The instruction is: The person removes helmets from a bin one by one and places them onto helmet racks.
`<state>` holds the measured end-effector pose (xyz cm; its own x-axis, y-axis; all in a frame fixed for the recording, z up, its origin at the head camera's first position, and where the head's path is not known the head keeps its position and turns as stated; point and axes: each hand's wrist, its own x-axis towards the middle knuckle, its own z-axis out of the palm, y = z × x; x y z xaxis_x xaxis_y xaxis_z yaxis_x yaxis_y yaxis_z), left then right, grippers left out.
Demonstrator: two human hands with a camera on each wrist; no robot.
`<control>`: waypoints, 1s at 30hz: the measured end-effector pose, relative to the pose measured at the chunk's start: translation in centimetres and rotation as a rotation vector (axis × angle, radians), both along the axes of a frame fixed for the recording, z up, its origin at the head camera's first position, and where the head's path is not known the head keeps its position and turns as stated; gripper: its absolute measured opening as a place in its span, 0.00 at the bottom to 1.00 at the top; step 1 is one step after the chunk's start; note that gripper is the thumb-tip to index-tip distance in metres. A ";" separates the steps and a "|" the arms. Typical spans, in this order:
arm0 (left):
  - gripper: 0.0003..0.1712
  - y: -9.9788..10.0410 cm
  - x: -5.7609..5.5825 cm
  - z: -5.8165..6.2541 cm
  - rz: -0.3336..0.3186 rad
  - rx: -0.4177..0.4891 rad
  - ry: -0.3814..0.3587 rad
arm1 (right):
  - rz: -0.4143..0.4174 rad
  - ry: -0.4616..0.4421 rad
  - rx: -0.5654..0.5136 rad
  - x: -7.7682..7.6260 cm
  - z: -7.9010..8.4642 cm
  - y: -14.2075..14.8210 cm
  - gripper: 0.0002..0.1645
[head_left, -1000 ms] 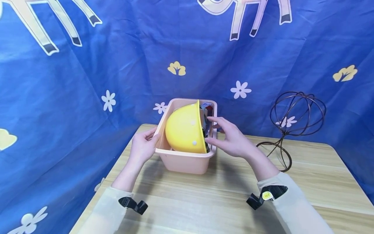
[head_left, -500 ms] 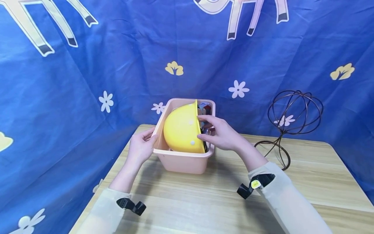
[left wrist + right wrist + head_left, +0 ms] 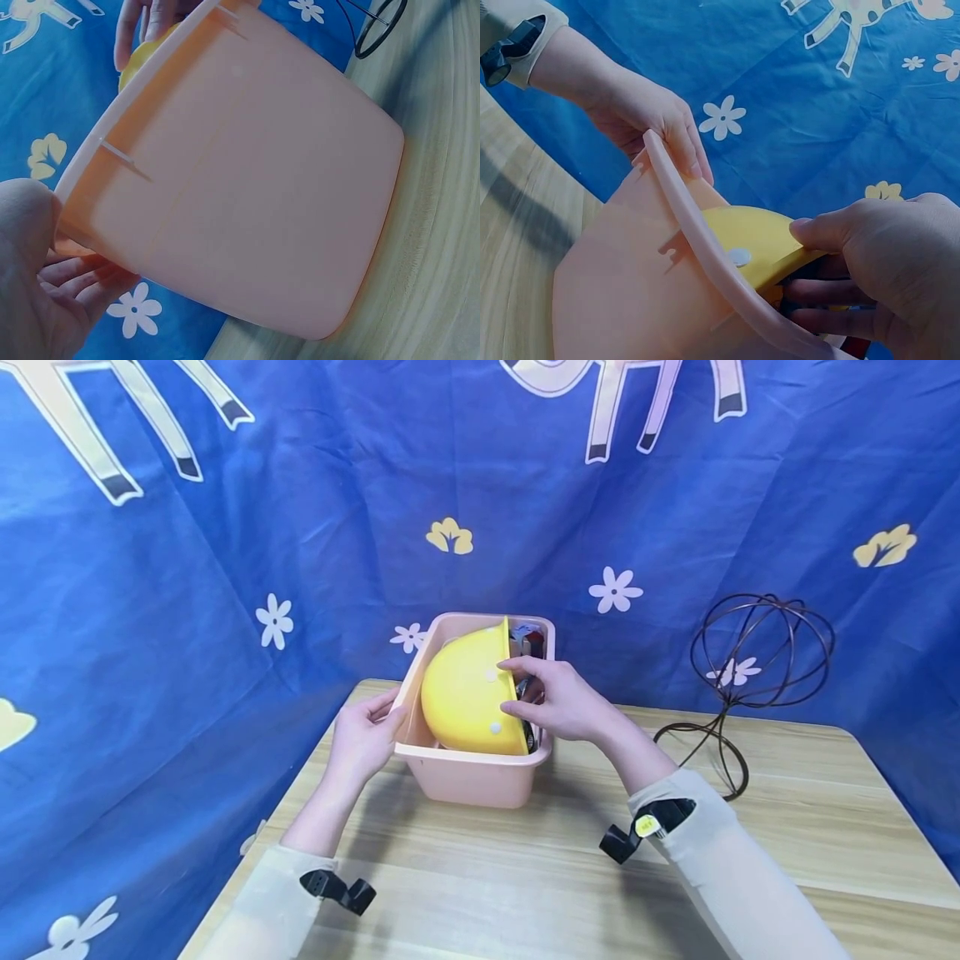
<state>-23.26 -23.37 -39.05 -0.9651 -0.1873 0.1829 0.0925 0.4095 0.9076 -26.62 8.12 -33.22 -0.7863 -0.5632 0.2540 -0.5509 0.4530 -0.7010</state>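
A yellow hard hat (image 3: 461, 693), a smooth dome with white studs near its rim, lies on its side in a pink plastic tub (image 3: 476, 781). My left hand (image 3: 363, 737) grips the tub's left rim, thumb over the edge and fingers outside. My right hand (image 3: 564, 700) pinches the hat's rim; in the right wrist view its thumb (image 3: 821, 231) presses the outer shell and the other fingers reach inside. Dark and red items (image 3: 533, 643) show in the tub to the right of the hat, partly covered by the hat and hand.
A brown wire stand (image 3: 723, 702) with a round cage top stands at the right on the wooden table (image 3: 480, 877). Behind the table hangs a blue patterned cloth (image 3: 525, 543), close to the tub's far side.
My right hand has moved left from the tub's right side onto the hat's rim and taken hold of it. The left hand keeps its grip on the tub.
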 end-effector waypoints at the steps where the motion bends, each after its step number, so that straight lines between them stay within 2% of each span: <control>1: 0.24 0.0 0.0 0.0 0.002 -0.004 0.001 | -0.003 -0.001 0.006 0.0 0.0 -0.1 0.34; 14: 0.23 0.0 0.0 -0.1 0.002 0.004 0.005 | -0.017 0.003 0.072 -0.2 -0.5 -1.5 0.34; 21: 0.22 0.0 -0.1 -0.2 0.003 0.012 0.018 | -0.043 -0.024 0.032 0.1 -1.0 -2.0 0.36; 26: 0.22 0.1 0.0 -0.2 0.008 0.017 0.036 | -0.078 -0.025 -0.020 0.4 -1.2 -2.6 0.33; 30: 0.23 0.1 0.0 -0.3 0.013 0.021 0.026 | -0.101 -0.018 -0.012 0.5 -1.4 -3.0 0.30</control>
